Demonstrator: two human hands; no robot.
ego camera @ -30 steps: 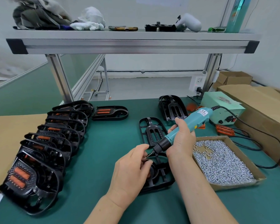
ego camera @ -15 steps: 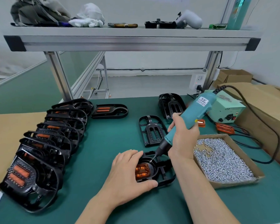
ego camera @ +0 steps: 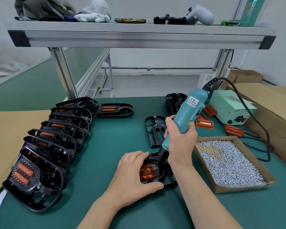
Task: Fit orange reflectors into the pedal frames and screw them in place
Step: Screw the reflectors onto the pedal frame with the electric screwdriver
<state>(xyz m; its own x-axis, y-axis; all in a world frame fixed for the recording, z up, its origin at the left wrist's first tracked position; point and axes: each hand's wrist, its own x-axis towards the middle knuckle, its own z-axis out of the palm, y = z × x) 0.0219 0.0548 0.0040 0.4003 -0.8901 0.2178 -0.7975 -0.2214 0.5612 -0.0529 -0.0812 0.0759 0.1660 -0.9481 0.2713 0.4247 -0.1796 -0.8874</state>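
Mid-surface (ego camera: 122, 138), left hand (ego camera: 132, 177) fingers clasp the pedal frame (ego camera: 169, 182), right hand (ego camera: 180, 144) fingers grip the screwdriver (ego camera: 186, 113), bit on the orange reflector (ego camera: 147, 173); advise bit square, frame pinned flat.

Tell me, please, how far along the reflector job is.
Done: a row of frames with reflectors fitted, on the left. In hand: the right hand presses a screwdriver on a reflector in the frame the left hand holds. Left: two empty frames and loose reflectors behind.
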